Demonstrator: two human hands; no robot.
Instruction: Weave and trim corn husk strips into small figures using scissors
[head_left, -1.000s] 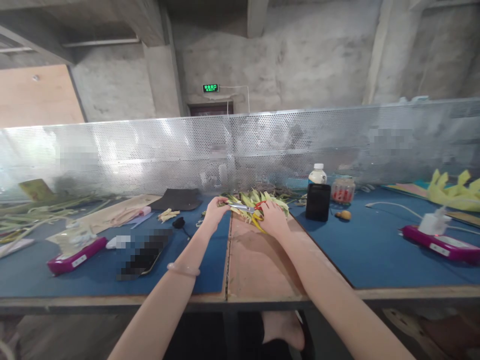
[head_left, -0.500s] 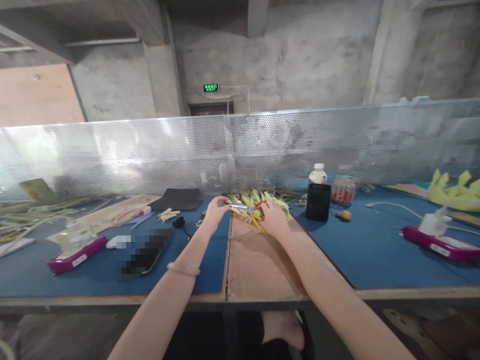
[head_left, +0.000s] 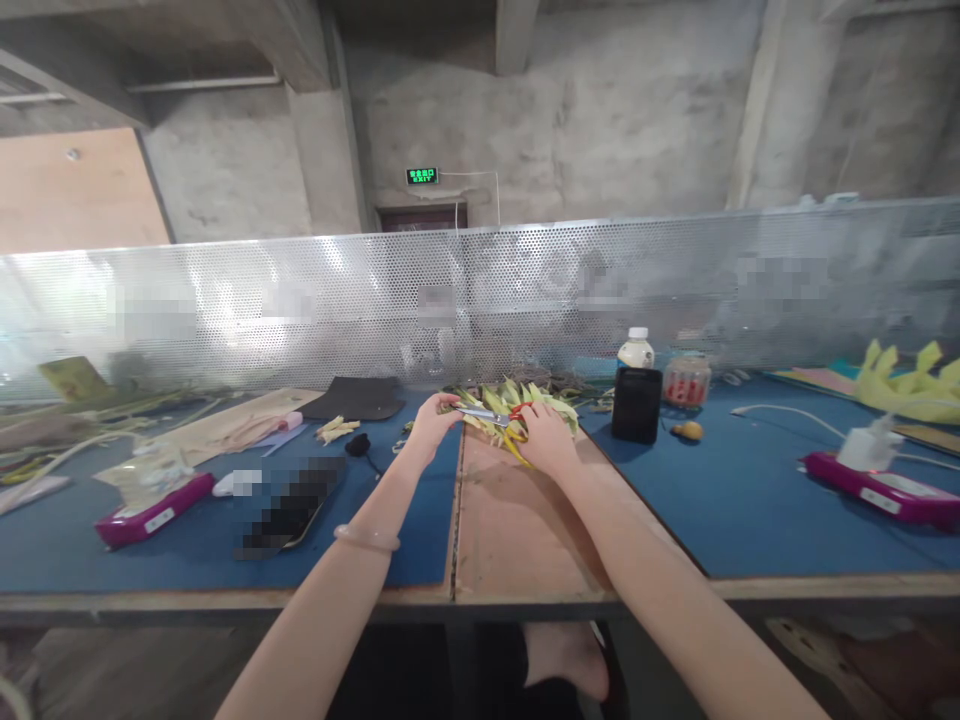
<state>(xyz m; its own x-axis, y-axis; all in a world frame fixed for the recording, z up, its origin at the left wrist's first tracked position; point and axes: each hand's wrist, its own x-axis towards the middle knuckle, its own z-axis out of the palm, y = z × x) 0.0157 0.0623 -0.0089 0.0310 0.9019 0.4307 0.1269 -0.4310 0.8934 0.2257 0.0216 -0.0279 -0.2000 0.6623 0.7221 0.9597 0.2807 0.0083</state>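
My right hand (head_left: 553,435) is closed around scissors (head_left: 489,415) with red and yellow handles. Their metal blades point left toward my left hand (head_left: 433,425). The fingers of that hand are pinched together at the blade tips, on a small greenish-brown piece too small to name. Whether the blades touch it, I cannot tell. Behind and under both hands lies a heap of pale green and yellowish leaf-like strips (head_left: 561,400), partly hidden by my right hand. A pale bangle sits on my left forearm.
On the right stand a black box-shaped object (head_left: 636,404), a white-capped bottle (head_left: 636,348) and a jar (head_left: 686,382). Magenta power strips (head_left: 156,511) lie on both sides. A dark phone-like slab (head_left: 294,507) lies left. A perforated metal panel (head_left: 337,300) closes off the back.
Almost nothing differs. Both hands and the scissors keep nearly the same place, with only a very slight shift at the fingers.
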